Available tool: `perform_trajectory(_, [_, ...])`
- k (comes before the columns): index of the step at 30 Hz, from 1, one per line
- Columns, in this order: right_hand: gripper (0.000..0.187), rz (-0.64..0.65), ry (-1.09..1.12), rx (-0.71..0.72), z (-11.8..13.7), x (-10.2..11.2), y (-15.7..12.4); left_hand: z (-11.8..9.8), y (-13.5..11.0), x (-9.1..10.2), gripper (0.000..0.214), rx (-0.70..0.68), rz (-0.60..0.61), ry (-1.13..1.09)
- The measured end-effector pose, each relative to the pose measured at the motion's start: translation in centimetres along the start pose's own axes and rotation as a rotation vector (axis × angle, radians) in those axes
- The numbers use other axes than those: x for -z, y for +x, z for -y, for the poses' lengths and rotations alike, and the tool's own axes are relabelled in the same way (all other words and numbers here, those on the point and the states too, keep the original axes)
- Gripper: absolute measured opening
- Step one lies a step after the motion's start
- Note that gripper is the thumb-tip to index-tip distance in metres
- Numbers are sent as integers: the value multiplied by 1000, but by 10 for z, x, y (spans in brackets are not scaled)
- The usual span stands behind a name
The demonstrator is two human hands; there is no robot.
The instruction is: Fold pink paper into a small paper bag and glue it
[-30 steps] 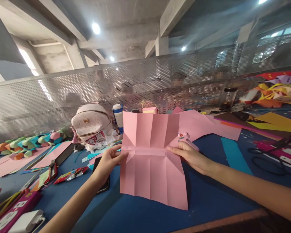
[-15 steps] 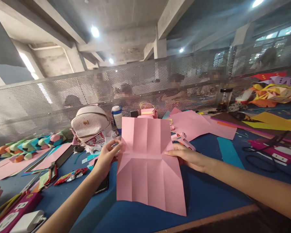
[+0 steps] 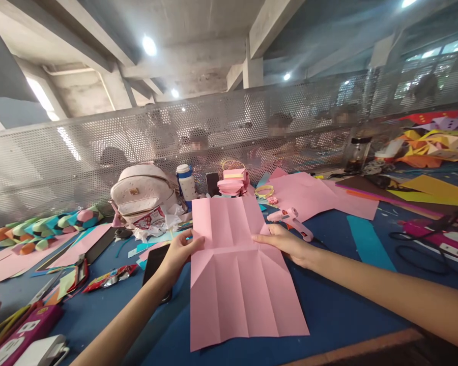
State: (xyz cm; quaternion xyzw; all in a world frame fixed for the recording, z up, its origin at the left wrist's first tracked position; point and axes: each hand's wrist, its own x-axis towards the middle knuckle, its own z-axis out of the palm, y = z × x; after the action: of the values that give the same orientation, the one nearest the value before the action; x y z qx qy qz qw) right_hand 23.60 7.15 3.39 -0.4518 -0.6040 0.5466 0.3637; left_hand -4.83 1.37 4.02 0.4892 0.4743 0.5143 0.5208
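The blue table (image 3: 328, 305) bears a creased pink sheet (image 3: 236, 274), near end flat. The left hand (image 3: 179, 254) pinches its left edge at the cross crease. The right hand (image 3: 286, 244) lays its fingers together on its right edge, thumb hidden, likely steadying it.

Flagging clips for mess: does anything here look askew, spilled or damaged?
Nothing spilled or damaged. The pink sheet, held by the left hand and right hand, is creased; scraps and a snack wrapper litter the table.

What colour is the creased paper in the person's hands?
The paper is plain pink, head view.
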Motion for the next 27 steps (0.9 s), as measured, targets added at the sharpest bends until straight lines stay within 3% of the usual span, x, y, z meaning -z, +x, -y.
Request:
perform_trajectory(7, [43, -22, -17, 22, -11, -6, 13, 14, 7, 11, 42, 2, -9, 8])
perform_trajectory(13, [38, -21, 125, -21, -3, -12, 9, 16, 2, 15, 37, -115, -60, 67])
perform_trajectory(16, [32, 0, 215, -63, 3, -14, 5, 12, -1, 14, 53, -238, -113, 140])
perform_trajectory(19, [26, 30, 280, -102, 6, -14, 4, 0, -8, 9, 71, -463, -172, 329])
perform_trajectory(22, [21, 23, 292, -147, 6, -12, 3, -18, -19, 0, 42, -709, -123, 611])
perform_trajectory(23, [19, 17, 283, -162, 7, -11, 2, -25, -23, -3, 29, -727, -95, 629])
perform_trajectory(25, [19, 20, 254, -179, 10, -8, -3, -38, -30, -9, 13, -619, -114, 486])
perform_trajectory(27, [24, 62, 211, -173, 16, -5, -9, -47, -33, -13, 15, -448, -205, 316])
